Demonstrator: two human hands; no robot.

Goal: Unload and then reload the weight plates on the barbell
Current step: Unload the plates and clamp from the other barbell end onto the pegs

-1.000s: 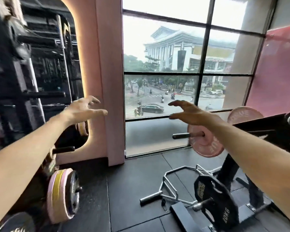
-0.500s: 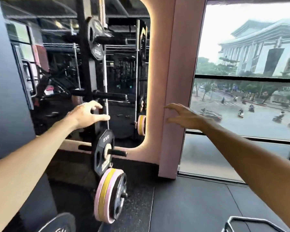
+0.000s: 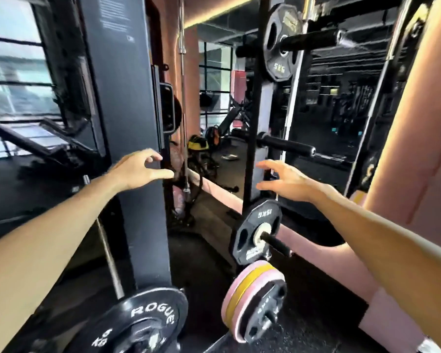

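Both hands are in the air and hold nothing: the left hand (image 3: 140, 171) has its fingers loosely spread before a dark upright post (image 3: 127, 123), and the right hand (image 3: 285, 183) is open, near a storage rack (image 3: 255, 123). I judge the person is between plates. The next move calls for a firm two-hand grip on a plate. The black Rogue plate (image 3: 138, 324) lies near, bottom left; the barbell itself I cannot identify. Right of it hangs a pink and yellow plate stack (image 3: 252, 299) over a dark rubber floor (image 3: 206, 240), with a mirror (image 3: 341, 98) far behind.

Both hands, left hand (image 3: 140, 171) and right hand (image 3: 288, 183), hover empty before a plate rack (image 3: 255, 123).
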